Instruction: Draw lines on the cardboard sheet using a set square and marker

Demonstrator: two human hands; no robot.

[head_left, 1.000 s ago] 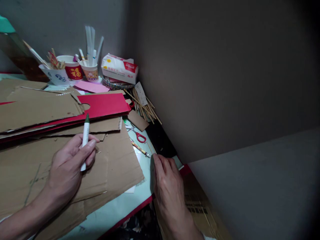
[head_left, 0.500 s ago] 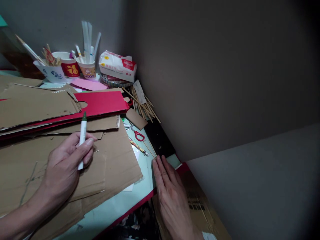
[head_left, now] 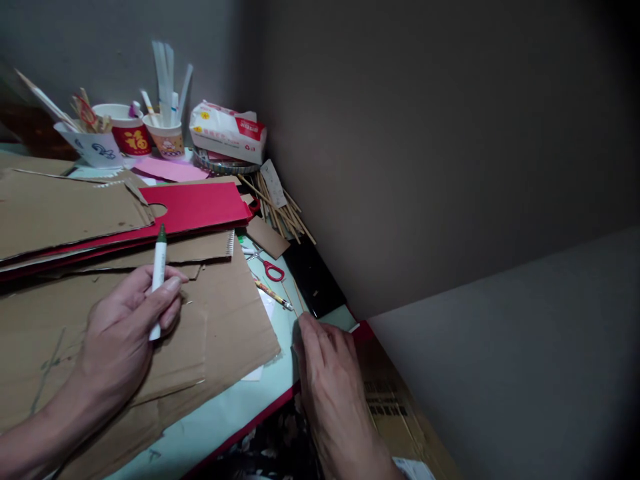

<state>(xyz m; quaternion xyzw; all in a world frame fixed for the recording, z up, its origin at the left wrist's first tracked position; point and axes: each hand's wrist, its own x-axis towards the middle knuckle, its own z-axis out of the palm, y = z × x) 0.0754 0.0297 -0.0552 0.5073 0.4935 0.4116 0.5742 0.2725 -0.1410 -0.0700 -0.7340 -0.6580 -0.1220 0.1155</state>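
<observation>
My left hand (head_left: 120,333) rests on a brown cardboard sheet (head_left: 220,320) and grips a white marker (head_left: 158,273) with a green cap, cap pointing away from me. My right hand (head_left: 327,373) lies at the table's right edge (head_left: 240,433), fingers curled and pressed down beside a thin stick (head_left: 290,300); whether it holds the stick I cannot make out. Just beyond its fingertips lie a yellow pencil (head_left: 273,295) and red-handled scissors (head_left: 267,265).
Stacked cardboard and a red sheet (head_left: 200,205) cover the left of the table. Paper cups (head_left: 127,137) with pens, a tissue pack (head_left: 227,132) and a bundle of wooden sticks (head_left: 275,207) fill the back corner. A dark wall stands close on the right. A cardboard box (head_left: 395,407) sits below.
My right hand's fingers, flat half a second ago, have curled at the table edge by the thin stick. The view has shifted a little; the left hand keeps the marker still.
</observation>
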